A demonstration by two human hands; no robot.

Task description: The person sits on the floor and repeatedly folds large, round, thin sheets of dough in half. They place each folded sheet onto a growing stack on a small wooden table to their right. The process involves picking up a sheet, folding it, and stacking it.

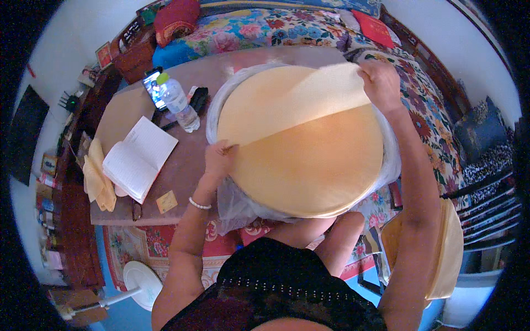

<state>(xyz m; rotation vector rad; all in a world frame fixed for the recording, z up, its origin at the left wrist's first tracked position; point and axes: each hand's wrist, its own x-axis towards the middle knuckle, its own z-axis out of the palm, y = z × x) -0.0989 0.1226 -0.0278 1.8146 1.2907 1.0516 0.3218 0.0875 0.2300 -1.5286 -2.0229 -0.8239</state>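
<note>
A wide round stack of thin yellow sheets point(314, 165) lies before me in clear plastic wrap point(236, 202), overhanging the near side of the table. My left hand point(221, 157) pinches the left edge of the top sheet point(302, 99), and my right hand point(379, 82) grips its far right edge. Between my hands the paler sheet is partly raised, with a straight lower border across the stack. Whether that border is a fold or a cut edge, I cannot tell. A beaded bracelet circles my left wrist.
On the table point(182, 165) are an open notebook point(140, 159), a water bottle point(178, 101), a lit phone point(155, 89), glasses point(136, 211), a small yellow square point(167, 202) and crumpled yellow cloth-like material point(97, 178). Flowered bedding point(306, 29) lies beyond; a chair point(488, 207) stands right.
</note>
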